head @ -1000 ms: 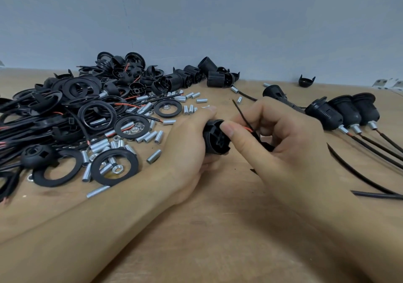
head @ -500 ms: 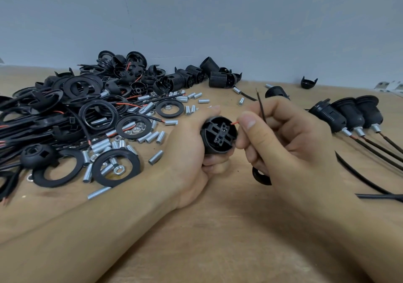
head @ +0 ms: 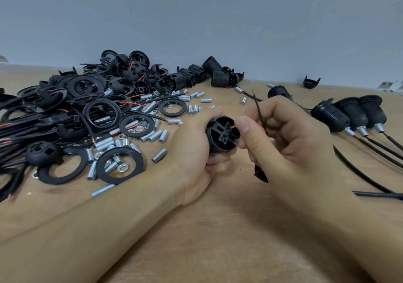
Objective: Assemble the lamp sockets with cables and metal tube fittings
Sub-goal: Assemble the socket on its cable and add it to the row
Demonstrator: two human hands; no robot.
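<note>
A: Socket (head: 222,134), black plastic, is held just above the wooden table (head: 218,228), near the middle of the view. Which way does it face?

B: Its open terminal end faces up and toward the camera, tipped a little to the right. The long axis runs from that face down and away into the palm, so the threaded body is mostly hidden.

A: Who has it?

B: The left hand (head: 194,149) is wrapped around the body, thumb on top, fingers curled beneath. The right hand (head: 290,143) pinches a thin red wire (head: 233,126) between thumb and forefinger, its tip at the terminal block. I cannot tell whether it is seated in the slot.

A: And the cable?

B: The black cable (head: 258,110) passes through the curled right fingers; one end sticks up and leans left above the knuckles.

A: Around them?

B: To the left lies a heap of black rings (head: 119,167), caps and cables, with metal tubes (head: 159,155) and nuts scattered among them. At the right, three finished sockets (head: 349,114) lie side by side, their metal fittings and cables pointing toward the lower right.
</note>
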